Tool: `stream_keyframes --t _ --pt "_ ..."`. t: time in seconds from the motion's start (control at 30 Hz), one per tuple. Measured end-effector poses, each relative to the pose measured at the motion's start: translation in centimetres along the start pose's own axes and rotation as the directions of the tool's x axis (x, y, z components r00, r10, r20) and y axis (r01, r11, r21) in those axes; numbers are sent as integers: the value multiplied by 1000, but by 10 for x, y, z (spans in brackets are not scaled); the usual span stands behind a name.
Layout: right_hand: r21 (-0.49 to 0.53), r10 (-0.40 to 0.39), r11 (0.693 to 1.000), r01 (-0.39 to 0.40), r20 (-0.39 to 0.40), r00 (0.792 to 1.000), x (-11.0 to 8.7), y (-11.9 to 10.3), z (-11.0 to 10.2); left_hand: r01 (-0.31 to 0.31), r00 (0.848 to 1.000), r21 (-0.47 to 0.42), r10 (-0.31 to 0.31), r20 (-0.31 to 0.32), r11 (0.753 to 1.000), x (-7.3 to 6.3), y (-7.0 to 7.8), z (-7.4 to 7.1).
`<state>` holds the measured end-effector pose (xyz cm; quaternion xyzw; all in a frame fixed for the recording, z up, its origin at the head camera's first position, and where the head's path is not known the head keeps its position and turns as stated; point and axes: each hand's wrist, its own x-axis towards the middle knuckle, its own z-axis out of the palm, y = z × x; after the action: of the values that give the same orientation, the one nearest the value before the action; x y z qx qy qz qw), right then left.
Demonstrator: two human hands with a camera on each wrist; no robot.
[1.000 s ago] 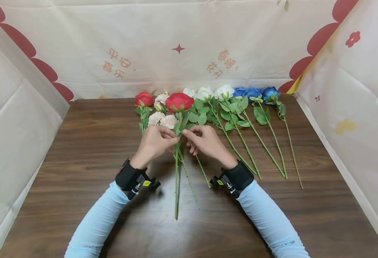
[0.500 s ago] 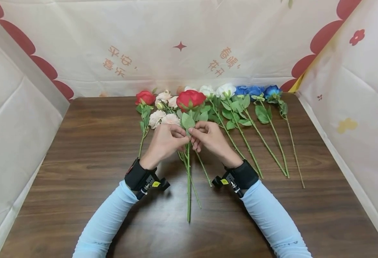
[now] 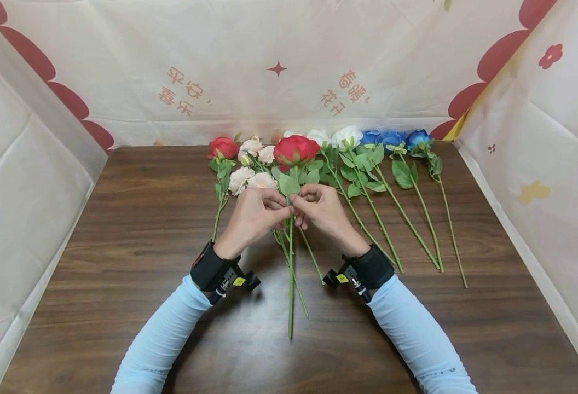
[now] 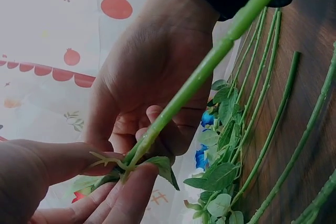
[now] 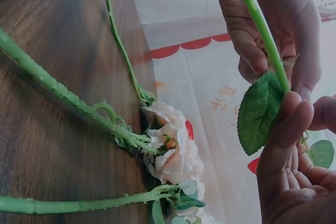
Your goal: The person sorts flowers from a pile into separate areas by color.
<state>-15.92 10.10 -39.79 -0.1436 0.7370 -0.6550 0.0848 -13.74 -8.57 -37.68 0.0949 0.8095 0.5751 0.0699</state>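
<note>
A red artificial rose [image 3: 296, 151] stands tilted in front of me in the head view, bloom away and long green stem toward me. My left hand [image 3: 256, 214] pinches its stem just below the bloom's leaves, between thumb and fingertips. Right beside it, my right hand [image 3: 325, 213] pinches the rose at a leaf joint, thumb against forefinger. In the right wrist view a green leaf [image 5: 261, 113] of this rose hangs beside the fingertips. From the left wrist view, the stem [image 4: 197, 80] runs bare between the hands toward the camera.
Along the table's [image 3: 136, 230] back lie another red rose [image 3: 223, 148], pale pink flowers [image 3: 261, 181], white roses [image 3: 346, 137] and blue roses [image 3: 418, 139], stems pointing toward me. A printed cloth [image 3: 244, 44] walls the back and sides.
Both hands and the held red rose have shifted right, mostly in the first half second. The right fingertips have closed in on the stem near the leaf.
</note>
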Motion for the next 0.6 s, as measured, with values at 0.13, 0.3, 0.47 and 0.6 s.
stream_keyframes --t 0.13,0.3,0.47,0.6 --pt "40 12 999 -11 -27 1000 0 1 1 0 1000 1 0 0 1000 0 0 1" --pt "57 31 998 -29 -34 999 0 -1 2 7 1000 9 -7 21 1000 0 0 0" --pt "22 76 997 -75 -41 996 0 -3 0 22 998 70 -26 65 997 1 1 -13" --pt "-4 113 994 -113 -30 993 2 -1 1 64 997 98 -67 30 993 0 4 -46"
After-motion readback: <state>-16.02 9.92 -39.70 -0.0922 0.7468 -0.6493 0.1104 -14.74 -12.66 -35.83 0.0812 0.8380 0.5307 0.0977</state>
